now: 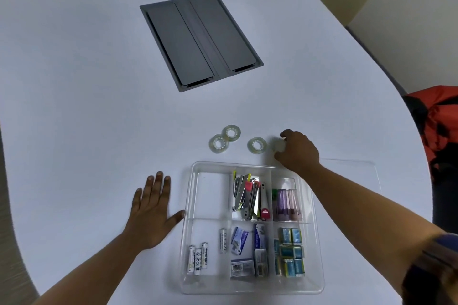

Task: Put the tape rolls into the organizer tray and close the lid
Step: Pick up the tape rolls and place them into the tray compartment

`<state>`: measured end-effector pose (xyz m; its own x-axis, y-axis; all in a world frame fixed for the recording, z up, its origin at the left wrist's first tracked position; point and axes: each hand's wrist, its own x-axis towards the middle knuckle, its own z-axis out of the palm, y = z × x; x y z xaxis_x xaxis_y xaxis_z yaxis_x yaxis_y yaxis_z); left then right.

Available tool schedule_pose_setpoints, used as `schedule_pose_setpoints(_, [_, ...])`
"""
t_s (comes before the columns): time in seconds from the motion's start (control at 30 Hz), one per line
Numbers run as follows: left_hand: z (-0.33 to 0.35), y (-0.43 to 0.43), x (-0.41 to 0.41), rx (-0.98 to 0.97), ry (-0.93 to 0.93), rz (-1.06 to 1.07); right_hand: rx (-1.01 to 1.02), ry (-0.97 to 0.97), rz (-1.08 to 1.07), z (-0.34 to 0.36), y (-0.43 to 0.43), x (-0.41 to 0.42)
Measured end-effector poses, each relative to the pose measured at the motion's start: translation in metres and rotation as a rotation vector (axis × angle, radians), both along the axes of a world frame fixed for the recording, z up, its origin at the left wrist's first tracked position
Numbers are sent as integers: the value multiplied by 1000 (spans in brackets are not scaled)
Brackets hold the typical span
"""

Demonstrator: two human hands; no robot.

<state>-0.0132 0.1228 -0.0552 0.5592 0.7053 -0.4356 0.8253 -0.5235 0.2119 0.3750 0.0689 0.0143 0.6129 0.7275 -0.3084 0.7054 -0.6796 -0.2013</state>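
On the white worktop the clear organizer tray sits open. Beside it the left hand lies flat, fingers spread. Beyond the tray, the right hand curls around one tape roll; three more tape rolls lie just left.

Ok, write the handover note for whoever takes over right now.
Left hand: flat on the white table, empty, beside the clear plastic organizer tray.
Right hand: closing on a clear tape roll beyond the tray.
Three more clear tape rolls lie on the table.
Done: nothing in yet.
Left: four rolls into the empty far-left compartment, then the transparent lid, lying right of the tray.
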Motion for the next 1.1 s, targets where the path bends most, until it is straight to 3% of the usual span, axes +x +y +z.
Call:
schedule_pose_setpoints(0.13, [1, 0, 1, 3, -8, 4, 246, 59, -52, 21, -3, -16])
schedule_pose_setpoints(0.23, [1, -1, 1, 5, 9, -3, 337, 177, 104, 37, -10, -49])
schedule_pose_setpoints(0.4, [2, 0, 1, -9, 5, 0, 193, 260, 476, 41, -28, -116])
schedule_pose_setpoints(0.63, [4, 0, 1, -26, -12, 6, -15, 71, 769, 22, -34, -158])
schedule_pose_setpoints(0.93, [8, -1, 2, -37, -17, 4, -107, -2, 866, 10, -36, -161])
schedule_pose_setpoints(1.1, [7, -1, 2, -28, -17, -1, 42, 200, 712, 19, -31, -150])
